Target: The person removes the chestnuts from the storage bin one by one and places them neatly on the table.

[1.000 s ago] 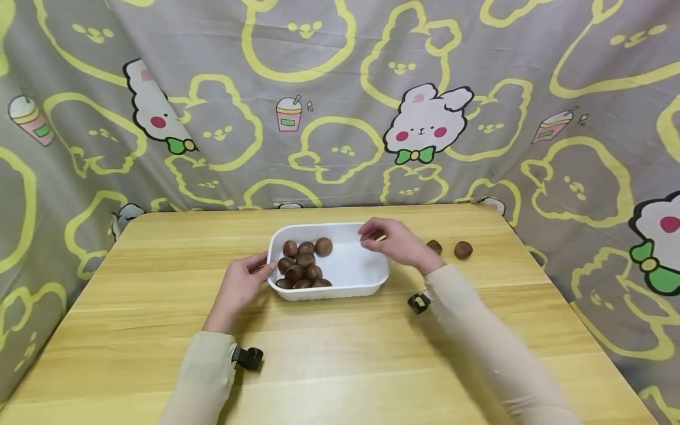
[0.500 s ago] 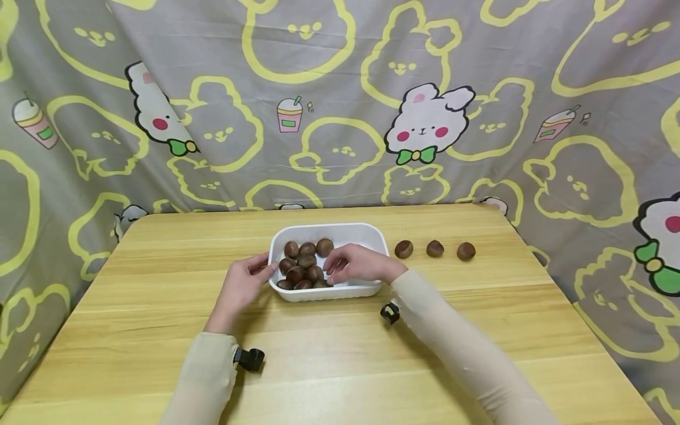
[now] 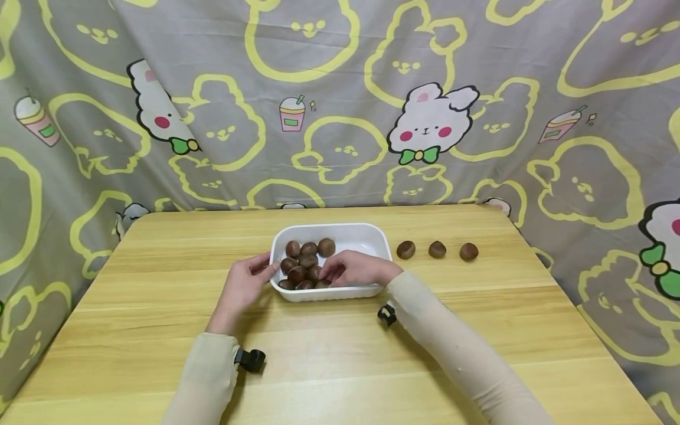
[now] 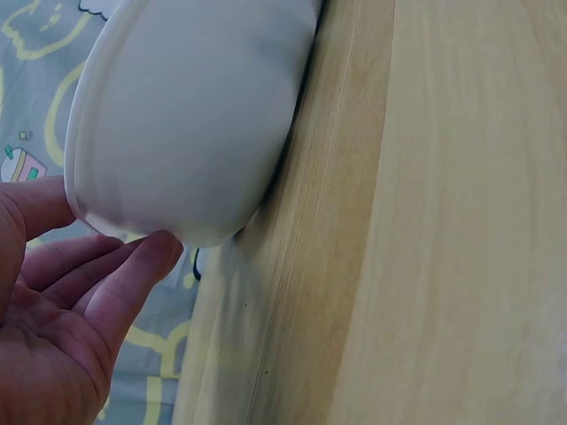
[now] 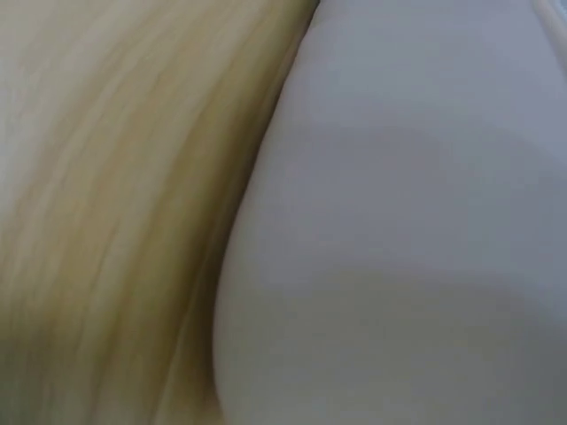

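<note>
A white plastic tray point(image 3: 372, 235) stands on the table, with several brown chestnuts point(image 3: 296, 274) gathered in its left half. My left hand point(image 3: 245, 286) pinches the tray's left end. In the left wrist view, the thumb of the left hand point(image 4: 66, 328) lies at the rim and a fingertip meets the outer wall of the tray point(image 4: 190, 124). My right hand point(image 3: 357, 268) reaches over the tray's right side, bent fingers against the chestnuts at the cluster's front right. Whether it pinches one is hidden. The right wrist view shows only the tray's outer wall point(image 5: 381, 212) and wood.
Three chestnuts lie in a row on the wooden table point(image 3: 319, 360) to the right of the tray: a near one point(image 3: 406, 249), a middle one point(image 3: 437, 249) and a far-right one point(image 3: 468, 252). A patterned grey curtain point(image 3: 340, 88) hangs behind the table.
My right hand has moved left from the tray's far right edge to the chestnuts, uncovering the nearest chestnut on the table. My left hand stays at the tray's left end.
</note>
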Available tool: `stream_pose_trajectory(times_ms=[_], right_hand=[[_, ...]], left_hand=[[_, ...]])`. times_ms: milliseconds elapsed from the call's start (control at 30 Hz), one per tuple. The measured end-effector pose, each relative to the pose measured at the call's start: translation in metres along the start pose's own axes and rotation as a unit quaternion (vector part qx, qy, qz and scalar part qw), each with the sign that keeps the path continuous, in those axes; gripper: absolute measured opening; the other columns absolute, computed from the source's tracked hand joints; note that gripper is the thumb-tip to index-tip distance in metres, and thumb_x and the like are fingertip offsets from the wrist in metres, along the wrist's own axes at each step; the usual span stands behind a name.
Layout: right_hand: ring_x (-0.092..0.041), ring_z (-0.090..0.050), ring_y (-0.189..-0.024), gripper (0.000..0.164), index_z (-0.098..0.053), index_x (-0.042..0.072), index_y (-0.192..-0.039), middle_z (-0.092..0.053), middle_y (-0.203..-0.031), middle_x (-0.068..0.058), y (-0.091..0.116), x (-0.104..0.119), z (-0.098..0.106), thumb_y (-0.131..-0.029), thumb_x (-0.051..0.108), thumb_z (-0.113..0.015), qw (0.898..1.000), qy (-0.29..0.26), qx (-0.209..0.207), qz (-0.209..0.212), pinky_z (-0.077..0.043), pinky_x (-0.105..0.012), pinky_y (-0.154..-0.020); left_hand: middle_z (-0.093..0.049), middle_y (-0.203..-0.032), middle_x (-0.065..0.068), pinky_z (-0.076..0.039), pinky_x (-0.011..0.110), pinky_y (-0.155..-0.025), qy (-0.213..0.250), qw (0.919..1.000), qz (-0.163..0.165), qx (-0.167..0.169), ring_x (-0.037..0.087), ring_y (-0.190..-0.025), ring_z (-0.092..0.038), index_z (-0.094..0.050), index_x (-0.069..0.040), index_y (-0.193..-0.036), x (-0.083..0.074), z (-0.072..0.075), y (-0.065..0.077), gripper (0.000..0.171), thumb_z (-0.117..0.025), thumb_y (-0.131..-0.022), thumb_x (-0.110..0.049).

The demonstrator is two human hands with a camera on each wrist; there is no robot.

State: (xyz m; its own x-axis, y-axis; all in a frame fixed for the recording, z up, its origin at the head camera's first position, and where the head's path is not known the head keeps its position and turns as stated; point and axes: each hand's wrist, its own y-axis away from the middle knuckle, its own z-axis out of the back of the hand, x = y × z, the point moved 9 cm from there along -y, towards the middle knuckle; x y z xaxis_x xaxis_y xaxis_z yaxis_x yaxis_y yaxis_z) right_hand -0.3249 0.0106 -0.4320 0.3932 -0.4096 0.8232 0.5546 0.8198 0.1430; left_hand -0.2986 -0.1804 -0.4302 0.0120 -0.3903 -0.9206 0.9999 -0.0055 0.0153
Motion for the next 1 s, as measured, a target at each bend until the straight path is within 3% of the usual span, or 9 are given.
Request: stream_pose_trajectory(times_ms=[333, 633, 1000], right_hand=[[-0.016, -0.059, -0.087, 0.02, -0.064, -0.001, -0.105, -0.064, -0.093, -0.011, -0.002, -0.005, -0.003, -0.086, -0.002, -0.072, 1.0, -0.026, -0.006, -0.015, -0.053, -0.026, -0.081], [-0.018, -0.061, -0.088, 0.019, -0.066, 0.003, -0.102, -0.064, -0.092, -0.007, 0.001, -0.006, 0.002, -0.085, 0.003, -0.075, 0.999, -0.031, -0.023, -0.027, -0.053, -0.028, -0.082], [-0.017, -0.062, -0.09, 0.022, -0.068, 0.01, -0.103, -0.066, -0.095, -0.001, 0.012, -0.004, 0.02, -0.083, 0.009, -0.077, 0.997, 0.0, -0.066, -0.025, -0.054, -0.03, -0.08]], left_hand=[[-0.062, -0.123, 0.023, -0.054, 0.035, -0.09, -0.002, 1.0, -0.003, -0.009, 0.031, -0.111, -0.062, -0.056, 0.006, -0.133, 0.0, -0.001, 0.001, 0.042, -0.062, -0.098, -0.015], [-0.063, -0.122, 0.023, -0.054, 0.038, -0.092, -0.012, 0.9998, -0.005, -0.013, 0.032, -0.111, -0.062, -0.057, 0.007, -0.132, -0.002, 0.0, 0.001, 0.041, -0.062, -0.098, -0.015], [-0.063, -0.123, 0.024, -0.055, 0.032, -0.088, -0.003, 1.0, 0.0, -0.01, 0.031, -0.111, -0.062, -0.055, 0.006, -0.134, 0.002, -0.001, 0.001, 0.043, -0.062, -0.099, -0.016]])
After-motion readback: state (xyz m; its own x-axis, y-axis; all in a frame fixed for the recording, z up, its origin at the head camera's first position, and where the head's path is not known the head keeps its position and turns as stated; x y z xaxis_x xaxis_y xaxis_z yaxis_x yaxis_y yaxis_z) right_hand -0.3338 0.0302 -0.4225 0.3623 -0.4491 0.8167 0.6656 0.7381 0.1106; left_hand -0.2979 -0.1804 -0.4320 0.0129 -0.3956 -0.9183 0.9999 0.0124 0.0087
